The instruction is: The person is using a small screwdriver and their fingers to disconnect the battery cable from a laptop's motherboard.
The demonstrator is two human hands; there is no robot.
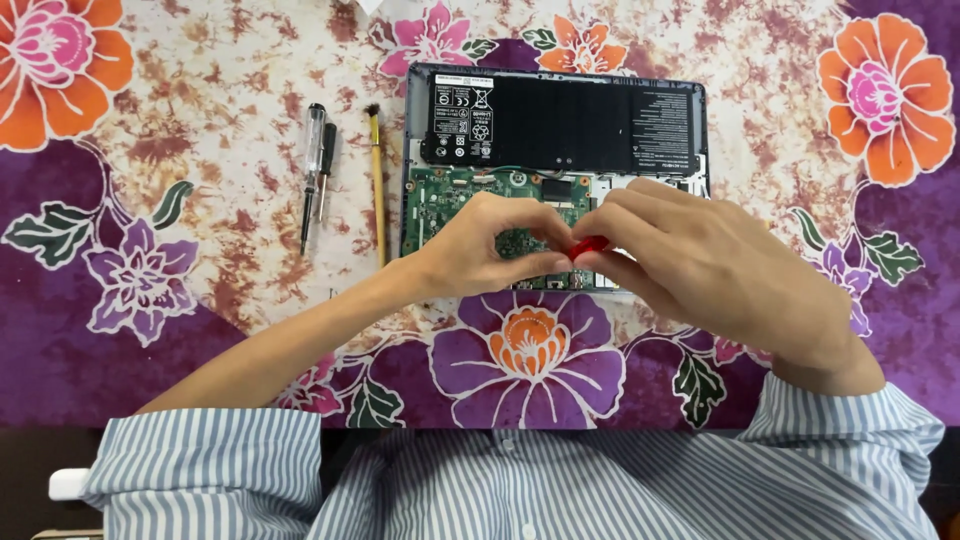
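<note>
Small red tool (588,245) pinched between left hand (480,245) and right hand (700,265), both grasping its ends, directly above opened laptop (555,130). Probably light, rigid, somewhat slippery; best gripped by fingertips.

screwdrivers (316,170), brush (377,180) left of open laptop (555,130); hands (590,250) over its board.

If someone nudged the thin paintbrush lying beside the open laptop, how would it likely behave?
The paintbrush looks slim with a round yellow handle, so it would probably roll sideways on the flowered cloth when pushed. It seems light and stiff enough to lift by one end without sagging. Its dark bristle tip would likely bend easily. It lies apart from both hands, between the screwdrivers and the laptop.
</note>
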